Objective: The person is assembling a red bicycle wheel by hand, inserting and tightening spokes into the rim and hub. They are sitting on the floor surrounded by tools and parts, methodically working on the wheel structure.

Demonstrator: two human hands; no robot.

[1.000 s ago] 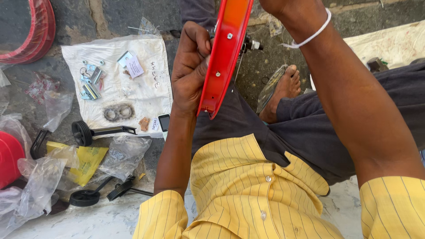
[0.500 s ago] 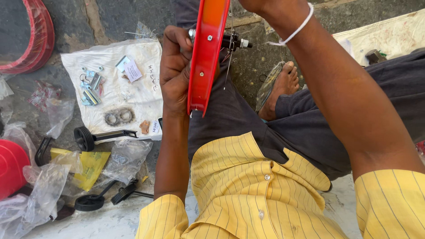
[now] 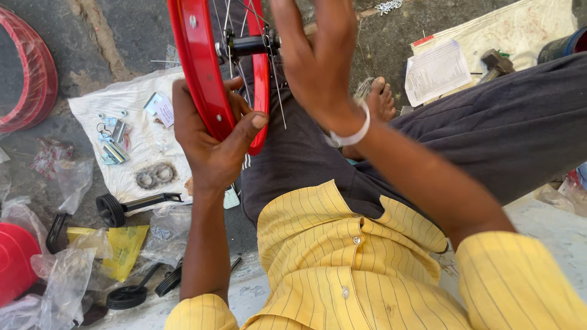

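Over the lap, left hand (image 3: 211,146) fingers clench the red wheel rim (image 3: 205,79); right hand (image 3: 318,61) fingers spread loosely at the spokes (image 3: 276,91).

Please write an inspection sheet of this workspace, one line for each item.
Surface: rough dark ground, partly covered by a white sheet.
Job's things: red wheel rim with spokes and black hub, upright over the lap.
Clutter: small metal parts, two bearing rings, plastic bags, small black wheels.
Hands: left hand grips the rim; right hand is at the spokes.
Cables: nothing seen.
Surroundings: another red rim, printed paper.
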